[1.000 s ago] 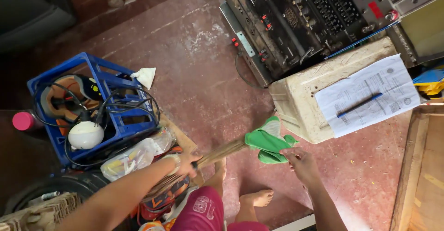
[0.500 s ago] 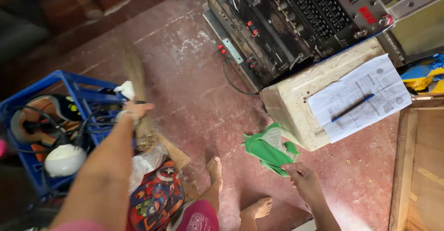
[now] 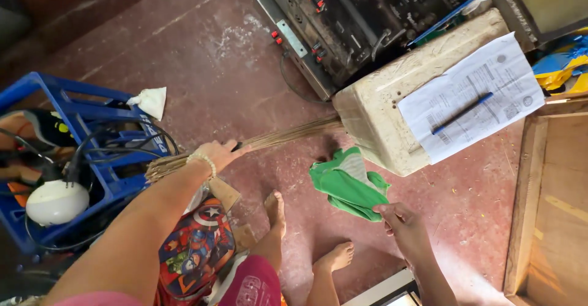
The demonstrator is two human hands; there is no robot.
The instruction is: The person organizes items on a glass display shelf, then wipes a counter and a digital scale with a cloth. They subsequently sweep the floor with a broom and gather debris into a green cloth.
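My left hand (image 3: 217, 154) is closed around a bundle of thin brown broom sticks (image 3: 288, 136). The bundle lies nearly level above the red floor, its tip reaching the base of a cream box (image 3: 380, 107). My right hand (image 3: 401, 223) pinches a green and white cloth (image 3: 346, 183) at its lower corner, holding it low over the floor. My bare feet (image 3: 306, 235) stand between the two hands.
A blue plastic crate (image 3: 79, 140) with cables, a white round object and a helmet stands at left. A dark electronics chassis (image 3: 343, 24) lies at the top. Paper and a blue pen (image 3: 462, 113) rest on the cream box. A wooden frame (image 3: 548, 208) is at right.
My left hand has swung the stick broom from over the crate down and right toward the cream box. The green cloth stays in my right hand, shifted slightly.
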